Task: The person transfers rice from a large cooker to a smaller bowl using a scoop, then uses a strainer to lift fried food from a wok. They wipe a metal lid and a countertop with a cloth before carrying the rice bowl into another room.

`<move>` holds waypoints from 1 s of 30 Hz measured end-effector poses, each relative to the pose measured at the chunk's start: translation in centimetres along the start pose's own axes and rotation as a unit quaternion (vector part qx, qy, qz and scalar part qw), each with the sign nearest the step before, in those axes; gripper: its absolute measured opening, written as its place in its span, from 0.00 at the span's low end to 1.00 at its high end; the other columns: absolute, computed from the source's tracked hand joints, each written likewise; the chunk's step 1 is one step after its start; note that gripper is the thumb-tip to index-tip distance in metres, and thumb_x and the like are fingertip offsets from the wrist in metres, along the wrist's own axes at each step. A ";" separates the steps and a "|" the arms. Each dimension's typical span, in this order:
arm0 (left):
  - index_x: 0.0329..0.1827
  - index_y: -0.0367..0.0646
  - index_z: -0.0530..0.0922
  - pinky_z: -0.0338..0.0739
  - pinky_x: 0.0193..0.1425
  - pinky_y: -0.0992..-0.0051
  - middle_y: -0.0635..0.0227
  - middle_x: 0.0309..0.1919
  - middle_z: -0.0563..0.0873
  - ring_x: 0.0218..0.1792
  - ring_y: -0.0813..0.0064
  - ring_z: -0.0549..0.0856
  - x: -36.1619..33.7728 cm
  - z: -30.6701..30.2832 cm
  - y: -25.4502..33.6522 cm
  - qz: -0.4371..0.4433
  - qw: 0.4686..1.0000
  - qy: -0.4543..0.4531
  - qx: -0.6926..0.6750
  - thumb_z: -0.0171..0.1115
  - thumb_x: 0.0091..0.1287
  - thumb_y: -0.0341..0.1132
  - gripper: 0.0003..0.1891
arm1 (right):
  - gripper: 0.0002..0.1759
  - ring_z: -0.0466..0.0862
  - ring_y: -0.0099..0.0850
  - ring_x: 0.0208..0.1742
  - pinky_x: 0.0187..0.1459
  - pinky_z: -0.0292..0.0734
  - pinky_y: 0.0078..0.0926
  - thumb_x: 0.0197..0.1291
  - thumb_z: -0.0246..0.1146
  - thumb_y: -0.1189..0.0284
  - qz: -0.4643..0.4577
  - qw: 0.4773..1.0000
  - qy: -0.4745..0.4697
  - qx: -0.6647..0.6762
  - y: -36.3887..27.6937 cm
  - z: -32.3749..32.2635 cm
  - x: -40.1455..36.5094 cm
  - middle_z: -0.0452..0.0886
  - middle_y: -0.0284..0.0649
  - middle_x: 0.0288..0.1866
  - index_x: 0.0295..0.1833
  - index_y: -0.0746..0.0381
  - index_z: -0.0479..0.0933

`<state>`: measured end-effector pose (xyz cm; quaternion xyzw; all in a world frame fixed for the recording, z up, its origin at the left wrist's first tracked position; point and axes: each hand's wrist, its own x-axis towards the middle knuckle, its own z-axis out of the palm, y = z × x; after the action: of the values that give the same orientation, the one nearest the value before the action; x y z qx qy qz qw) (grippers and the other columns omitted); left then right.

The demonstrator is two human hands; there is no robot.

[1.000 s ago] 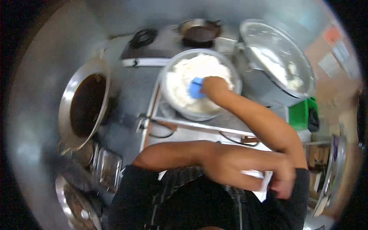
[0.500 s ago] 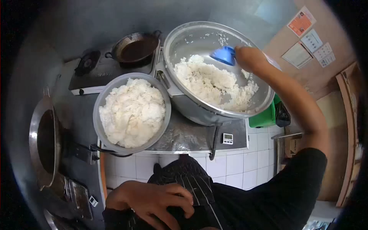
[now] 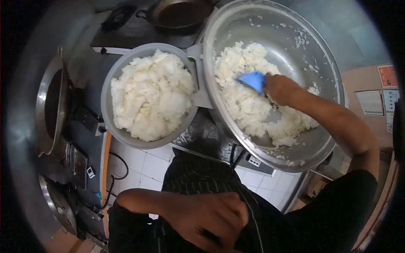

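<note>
My right hand point(image 3: 282, 89) is closed round the handle of a blue plastic scoop point(image 3: 253, 81). The scoop is slightly blurred and sits against the cooked white rice point(image 3: 249, 111) inside a large metal pot point(image 3: 291, 59). To the pot's left, a round grey tub point(image 3: 110, 114) holds a heaped mound of white rice point(image 3: 152, 97). My left hand point(image 3: 213, 219) hovers before the dark striped apron point(image 3: 198, 173), nearest to my body. Its fingers are loosely bent, with a gap showing between some of them, and nothing is seen in it.
Behind the tub stands a stove with a dark wok point(image 3: 181, 14) on it. More metal pans point(image 3: 52, 105) line the left counter, beside a small white timer point(image 3: 90, 172). A black cable point(image 3: 122, 168) hangs near the floor. Papers point(image 3: 370, 103) are fixed to the right wall.
The view has shifted closer to the pot and tub. My right hand has brought the scoop down from the pot's far side onto the rice. My left hand has moved right across the apron.
</note>
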<state>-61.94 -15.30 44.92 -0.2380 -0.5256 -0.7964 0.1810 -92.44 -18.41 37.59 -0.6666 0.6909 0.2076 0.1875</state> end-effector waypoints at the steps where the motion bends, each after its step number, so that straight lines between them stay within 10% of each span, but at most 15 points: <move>1: 0.31 0.46 0.81 0.65 0.44 0.64 0.67 0.36 0.77 0.44 0.68 0.73 -0.6 -0.5 0.2 -0.020 0.998 -0.036 0.043 0.64 0.56 0.40 0.08 | 0.09 0.81 0.45 0.35 0.36 0.77 0.37 0.52 0.53 0.76 -0.067 0.996 -0.050 0.015 0.1 0.5 0.2 0.79 0.54 0.34 0.38 0.71 0.72; 2: 0.32 0.47 0.82 0.65 0.46 0.61 0.62 0.43 0.76 0.49 0.67 0.70 -1.2 -1.1 0.7 -0.043 0.992 -0.079 0.092 0.64 0.57 0.42 0.09 | 0.08 0.81 0.43 0.34 0.36 0.77 0.36 0.52 0.54 0.76 -0.250 0.965 -0.031 -0.076 1.1 4.3 1.5 0.79 0.53 0.33 0.33 0.70 0.75; 4: 0.32 0.48 0.82 0.63 0.49 0.60 0.62 0.41 0.76 0.50 0.68 0.69 -2.1 -1.7 1.4 -0.042 0.990 -0.079 0.106 0.63 0.58 0.41 0.08 | 0.14 0.80 0.40 0.26 0.31 0.76 0.33 0.60 0.48 0.70 -0.078 0.971 -0.210 0.088 -1.5 3.6 -0.1 0.77 0.51 0.26 0.37 0.70 0.73; 9: 0.34 0.42 0.80 0.69 0.45 0.68 0.68 0.33 0.81 0.41 0.65 0.76 -6.4 -1.3 1.1 -0.103 0.990 0.067 0.066 0.69 0.50 0.35 0.10 | 0.20 0.75 0.33 0.23 0.31 0.73 0.35 0.66 0.44 0.59 -0.002 0.858 -0.431 0.278 0.0 -2.7 -3.7 0.74 0.44 0.26 0.49 0.65 0.67; 12: 0.33 0.41 0.81 0.70 0.44 0.68 0.66 0.33 0.81 0.41 0.64 0.77 -7.8 -1.2 1.2 -0.123 0.979 0.138 0.087 0.70 0.48 0.35 0.12 | 0.18 0.77 0.37 0.24 0.28 0.73 0.36 0.65 0.46 0.61 0.040 0.925 -0.288 0.245 1.4 -4.7 -5.1 0.75 0.47 0.27 0.47 0.65 0.67; 14: 0.33 0.41 0.81 0.71 0.43 0.67 0.65 0.32 0.82 0.40 0.63 0.77 -9.0 -1.1 1.7 -0.128 0.969 0.182 0.104 0.71 0.47 0.36 0.12 | 0.15 0.79 0.43 0.26 0.28 0.74 0.38 0.63 0.47 0.64 -0.126 0.991 0.027 0.043 5.7 0.1 -3.4 0.77 0.50 0.29 0.45 0.65 0.67; 15: 0.32 0.41 0.81 0.71 0.43 0.67 0.64 0.32 0.82 0.40 0.63 0.78 -9.5 -1.2 2.0 -0.132 0.960 0.205 0.138 0.71 0.46 0.37 0.13 | 0.13 0.79 0.47 0.30 0.30 0.75 0.41 0.62 0.48 0.66 -0.042 0.996 0.081 -0.008 4.3 -0.5 -3.3 0.78 0.51 0.30 0.44 0.65 0.66; 18: 0.30 0.40 0.82 0.71 0.43 0.66 0.64 0.30 0.83 0.38 0.63 0.78 -9.4 -0.8 2.3 -0.135 0.938 0.259 0.187 0.70 0.46 0.41 0.14 | 0.12 0.80 0.47 0.32 0.34 0.75 0.42 0.62 0.47 0.68 0.099 0.994 0.048 0.015 3.1 2.5 -0.9 0.78 0.51 0.29 0.45 0.66 0.65; 30: 0.29 0.38 0.79 0.71 0.40 0.68 0.59 0.27 0.80 0.35 0.64 0.79 -13.2 2.7 1.6 -0.137 0.852 0.453 0.225 0.69 0.49 0.45 0.17 | 0.17 0.78 0.51 0.36 0.42 0.71 0.42 0.63 0.46 0.63 -0.071 0.965 -0.254 0.000 0.7 3.7 -4.2 0.77 0.54 0.34 0.44 0.67 0.68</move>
<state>-49.69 -12.89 39.54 0.2704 -0.5777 -0.6925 0.3370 -93.04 -12.86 36.74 -0.6395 0.5714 0.3560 0.3712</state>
